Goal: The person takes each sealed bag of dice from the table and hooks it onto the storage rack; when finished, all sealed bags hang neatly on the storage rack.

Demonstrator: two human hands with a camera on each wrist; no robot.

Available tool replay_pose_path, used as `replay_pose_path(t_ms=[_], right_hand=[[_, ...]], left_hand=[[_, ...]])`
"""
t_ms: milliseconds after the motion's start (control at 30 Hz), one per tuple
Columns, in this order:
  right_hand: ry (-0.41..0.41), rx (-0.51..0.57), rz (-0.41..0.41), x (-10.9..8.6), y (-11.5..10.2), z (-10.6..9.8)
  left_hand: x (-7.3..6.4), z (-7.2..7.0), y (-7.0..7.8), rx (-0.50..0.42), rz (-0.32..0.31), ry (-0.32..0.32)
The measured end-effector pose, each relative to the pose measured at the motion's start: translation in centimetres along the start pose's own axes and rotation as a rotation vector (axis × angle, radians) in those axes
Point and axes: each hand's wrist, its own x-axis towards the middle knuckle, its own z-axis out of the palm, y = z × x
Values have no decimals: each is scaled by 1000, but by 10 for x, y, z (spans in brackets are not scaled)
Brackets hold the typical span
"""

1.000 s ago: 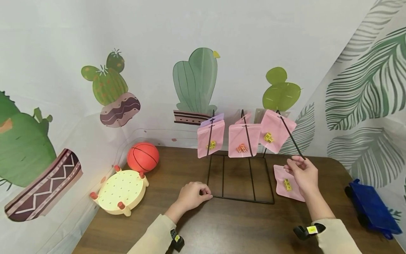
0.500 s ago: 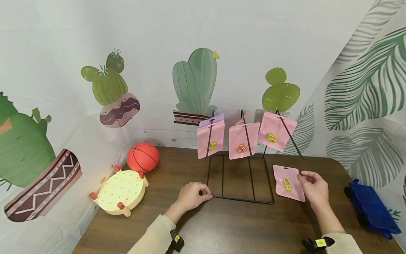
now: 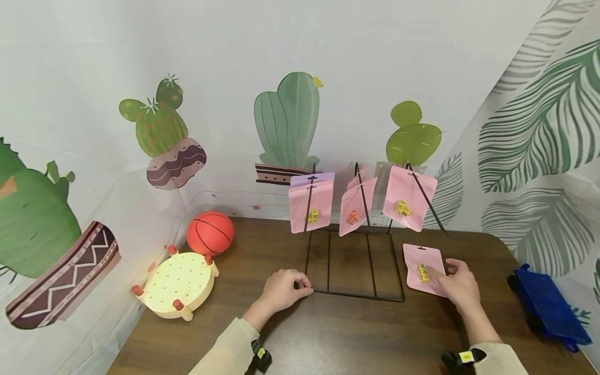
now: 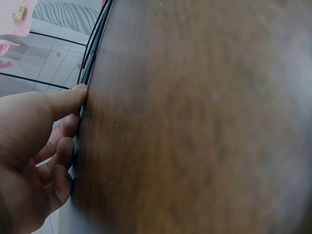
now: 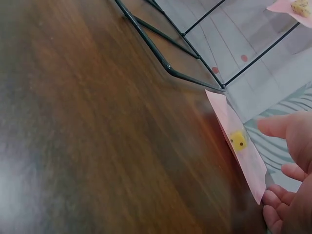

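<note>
A black wire display rack (image 3: 375,298) stands on the wooden table. My left hand (image 3: 283,289) pinches its front left corner between thumb and fingers. From its three prongs hang pink pouches: a left one (image 3: 300,203) with a purple pouch (image 3: 323,177) behind it, a middle one (image 3: 349,208) with orange dice, and a right one (image 3: 396,187) with yellow dice. Right of the base another pink pouch (image 3: 414,255) lies flat, with yellow dice (image 3: 424,273) inside. My right hand (image 3: 459,286) is at that pouch's right edge, thumb spread away from the fingers in the right wrist view.
On the left are a red basketball (image 3: 210,233) and a pale yellow round pegboard (image 3: 180,281) with red-tipped legs. A blue toy cart (image 3: 553,307) stands at the right table edge. Behind the table hangs a cactus-print cloth (image 3: 356,62).
My right hand has left the right prong's tip and come down to the pouch on the table. The hanging pouches have swung. My left hand stays on the rack's corner.
</note>
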Motion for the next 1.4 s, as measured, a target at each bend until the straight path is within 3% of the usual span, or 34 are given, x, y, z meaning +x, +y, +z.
replay_pose_path(t_ms=[333,767,1133,1400], right_hand=[[-51,-91,-30,5,-3,0],[-89,8,41,-2,-1,-6],[-49,40,21,-9,5,-14],[-105,91,22,-13,9,-22]], left_hand=[[0,0,0,-4,-4,-1],[0,1,-1,-4,-7,-2],[0,1,-1,-3,-9,-12],[0,0,-1,-8,-4,-9]])
